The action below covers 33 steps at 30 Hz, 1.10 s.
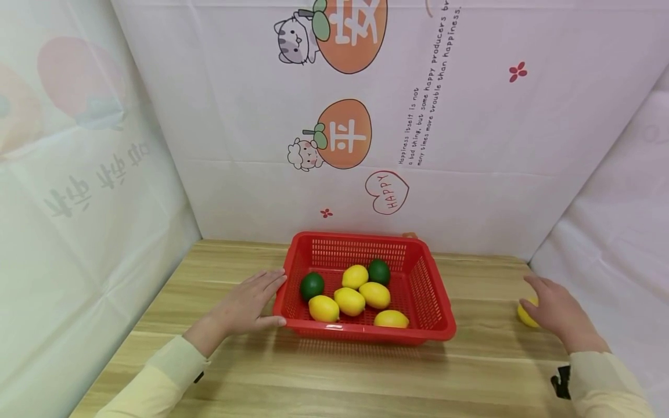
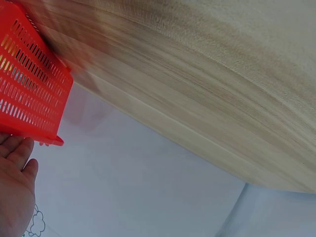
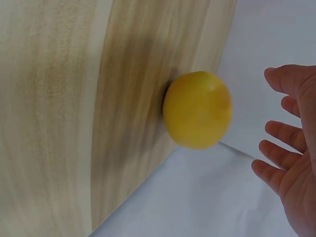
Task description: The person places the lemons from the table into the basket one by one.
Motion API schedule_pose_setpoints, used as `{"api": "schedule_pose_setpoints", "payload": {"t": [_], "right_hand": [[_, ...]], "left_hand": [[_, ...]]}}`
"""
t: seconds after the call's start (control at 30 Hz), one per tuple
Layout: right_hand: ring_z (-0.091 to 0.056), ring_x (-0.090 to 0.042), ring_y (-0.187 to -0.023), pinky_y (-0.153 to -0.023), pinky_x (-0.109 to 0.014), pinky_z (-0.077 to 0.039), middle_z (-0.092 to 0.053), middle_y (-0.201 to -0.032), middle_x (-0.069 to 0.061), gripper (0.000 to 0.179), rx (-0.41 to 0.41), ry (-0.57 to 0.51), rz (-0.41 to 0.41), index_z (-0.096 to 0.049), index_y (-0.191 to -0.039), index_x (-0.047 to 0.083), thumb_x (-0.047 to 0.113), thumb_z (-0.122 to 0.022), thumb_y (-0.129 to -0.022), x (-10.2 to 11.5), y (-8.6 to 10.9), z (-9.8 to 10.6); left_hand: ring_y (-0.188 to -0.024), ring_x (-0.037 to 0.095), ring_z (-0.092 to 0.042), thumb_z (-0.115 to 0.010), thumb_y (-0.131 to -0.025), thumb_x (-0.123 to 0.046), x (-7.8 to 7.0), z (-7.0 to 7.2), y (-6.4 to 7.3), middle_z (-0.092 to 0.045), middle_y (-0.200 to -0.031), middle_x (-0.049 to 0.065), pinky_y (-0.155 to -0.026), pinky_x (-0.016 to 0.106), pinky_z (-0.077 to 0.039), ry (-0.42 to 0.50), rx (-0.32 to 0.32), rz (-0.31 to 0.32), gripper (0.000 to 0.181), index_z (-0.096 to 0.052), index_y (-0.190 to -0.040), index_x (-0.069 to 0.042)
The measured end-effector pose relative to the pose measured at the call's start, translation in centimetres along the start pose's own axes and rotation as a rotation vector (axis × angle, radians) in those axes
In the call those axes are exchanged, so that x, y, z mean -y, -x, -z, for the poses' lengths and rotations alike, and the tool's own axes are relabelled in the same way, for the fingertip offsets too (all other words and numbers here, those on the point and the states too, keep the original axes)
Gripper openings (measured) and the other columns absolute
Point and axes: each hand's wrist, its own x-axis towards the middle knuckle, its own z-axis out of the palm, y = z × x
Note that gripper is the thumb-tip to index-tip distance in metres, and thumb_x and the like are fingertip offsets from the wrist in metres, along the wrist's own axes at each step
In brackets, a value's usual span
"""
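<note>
A red plastic basket (image 1: 441, 299) with slotted walls holds several yellow lemons (image 1: 375, 295) and two dark green, lime-like fruits (image 1: 312, 286). My left hand (image 1: 250, 305) is at the basket's left side, its fingertips and thumb right at the rim. In the left wrist view, the fingers (image 2: 20, 150) lie straight by the basket's edge. Over at the right, a single yellow lemon (image 3: 197, 110) rests on the table. Above it hovers my right hand (image 1: 558, 310), partly covering it in the head view; the right wrist view shows a gap between the spread, slightly bent fingers and the lemon.
The wood-grain table (image 1: 486, 371) runs under everything. A white printed cloth (image 1: 251, 116) stands behind it, with more white cloth at the left (image 1: 78, 244) and right (image 1: 622, 232). Behind the basket's back rim, a small brown-orange shape (image 1: 410, 235) shows.
</note>
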Motion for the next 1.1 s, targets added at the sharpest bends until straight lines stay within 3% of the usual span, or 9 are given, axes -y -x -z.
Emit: {"api": "schedule_pose_setpoints", "payload": {"t": [0.33, 0.53, 0.87, 1.1], "right_hand": [[-0.037, -0.064, -0.109, -0.089, -0.072, -0.034, -0.038, -0.123, -0.047, 0.066, 0.069, -0.02, -0.06, -0.041, -0.128, -0.022, 0.022, -0.069, -0.089, -1.1, 0.0, -1.4], [-0.041, -0.063, -0.106, -0.087, -0.071, -0.036, -0.041, -0.119, -0.047, 0.066, 0.046, 0.001, -0.06, -0.042, -0.125, -0.023, 0.024, -0.07, -0.088, -1.5, 0.0, -2.2], [-0.044, -0.064, -0.099, -0.085, -0.07, -0.038, -0.042, -0.114, -0.047, 0.066, 0.022, -0.016, -0.062, -0.044, -0.121, -0.024, 0.022, -0.073, -0.084, -2.4, 0.0, -3.4], [-0.042, -0.063, -0.101, -0.087, -0.07, -0.036, -0.041, -0.114, -0.049, 0.067, 0.041, -0.025, -0.058, -0.044, -0.121, -0.024, 0.024, -0.072, -0.084, -2.7, 0.3, -4.0]], "left_hand": [[-0.139, 0.029, -0.034, -0.045, -0.086, -0.074, -0.1, -0.1, 0.0, -0.038, -0.152, 0.012, -0.112, 0.046, -0.03, -0.003, -0.008, -0.003, 0.094, -0.041, -0.146, -0.002], [-0.14, 0.028, -0.032, -0.044, -0.087, -0.074, 0.0, 0.0, 0.1, -0.036, -0.153, 0.011, -0.113, 0.045, -0.027, 0.003, 0.003, 0.003, 0.094, -0.039, -0.148, -0.003], [-0.138, 0.031, -0.035, -0.048, -0.086, -0.072, 0.0, 0.0, 0.1, -0.039, -0.151, 0.014, -0.111, 0.047, -0.031, 0.007, -0.046, -0.023, 0.092, -0.042, -0.145, -0.001], [-0.138, 0.03, -0.034, -0.042, -0.087, -0.074, -0.1, 0.2, 0.1, -0.038, -0.151, 0.014, -0.113, 0.046, -0.028, 0.003, -0.022, -0.018, 0.094, -0.041, -0.146, 0.0]]}}
